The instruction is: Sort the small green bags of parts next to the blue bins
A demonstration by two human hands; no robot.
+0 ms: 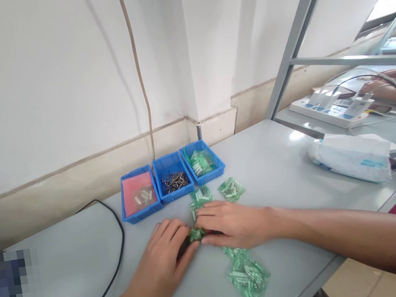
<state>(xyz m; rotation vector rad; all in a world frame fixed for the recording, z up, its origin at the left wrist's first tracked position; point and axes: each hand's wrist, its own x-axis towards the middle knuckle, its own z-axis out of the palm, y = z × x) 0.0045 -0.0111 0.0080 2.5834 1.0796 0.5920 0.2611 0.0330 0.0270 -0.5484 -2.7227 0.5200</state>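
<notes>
My left hand (168,249) and my right hand (227,223) meet over the grey table, both closed on a small green plastic bag (196,234) pinched between their fingertips. Most of that bag is hidden by the fingers. Just beyond my right hand lie two more green bags, one at the left (201,195) and one at the right (231,189), with white and metal pieces inside. A larger green bag (250,279) of white plugs and screws rests nearer to me, below my right wrist. Another bag (235,251) shows partly under my right hand.
Behind the hands stand three blue bins: one with a pink sheet and white pieces (137,183), one of screws (174,182), one of green bags (202,163). A black cable (121,229) crosses the left. A tissue pack (350,158), power strip (334,111) and another person's hands (378,87) are right.
</notes>
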